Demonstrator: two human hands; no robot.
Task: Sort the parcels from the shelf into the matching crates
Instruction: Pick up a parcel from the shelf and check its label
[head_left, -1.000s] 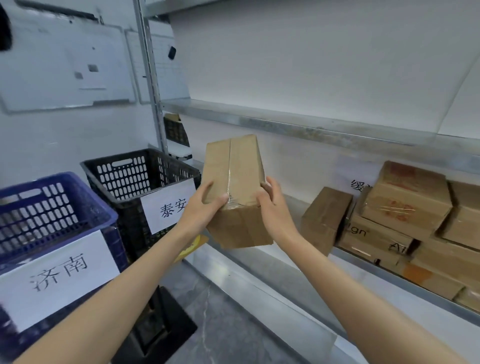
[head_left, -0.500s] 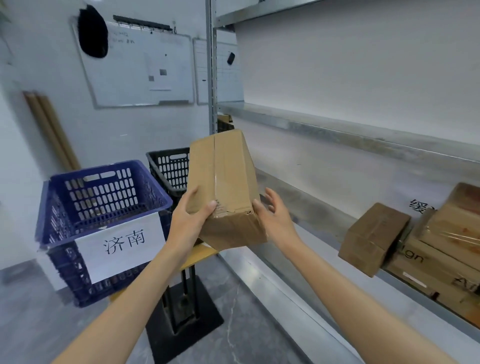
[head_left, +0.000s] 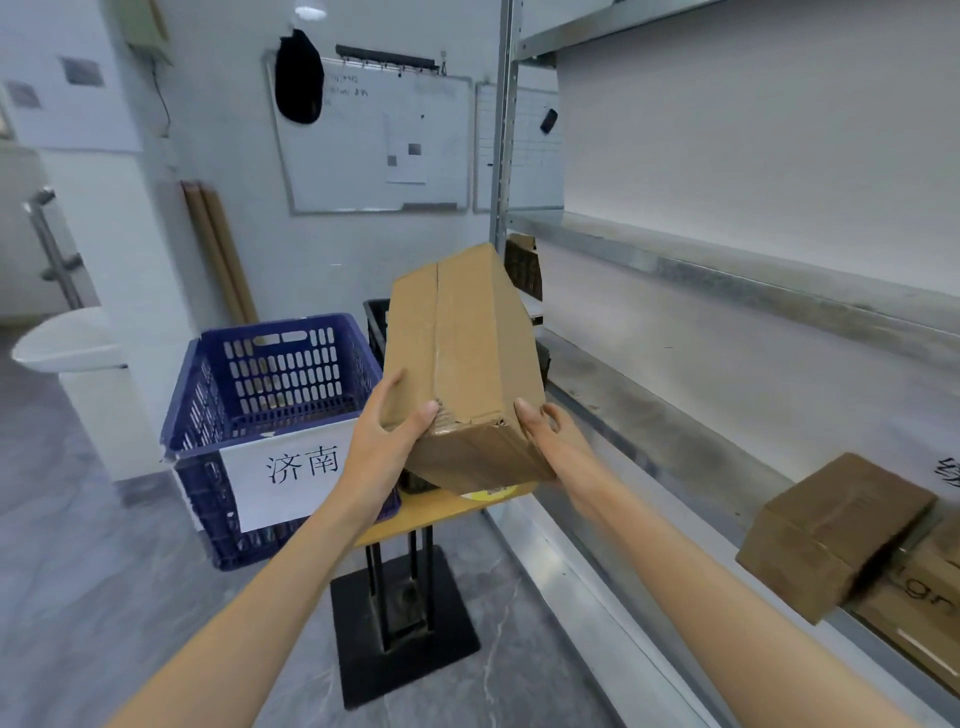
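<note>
Plain cardboard brown over the box (head_left: 462, 358), with a darker seam line down the middle. Deep blue on the crate (head_left: 280, 364), patterned with rows of slots; white on its label (head_left: 291, 473), with black characters. Black on the second crate (head_left: 375, 322) and the stand (head_left: 405, 623). Yellowish tan on the tabletop (head_left: 431, 512). Grey with pale veining on the floor (head_left: 104, 597). Dull silver on the shelf (head_left: 727, 270); brown again on the smaller box (head_left: 831, 530).

Holds a brown taped cardboard parcel (head_left: 462, 364) tilted, far end raised, near end gripped between left hand (head_left: 384, 447) and right hand (head_left: 556, 447), just right of the blue crate (head_left: 285, 374), before the black crate (head_left: 375, 322). Near right, another brown parcel (head_left: 831, 535) on the shelf (head_left: 675, 441).
</note>
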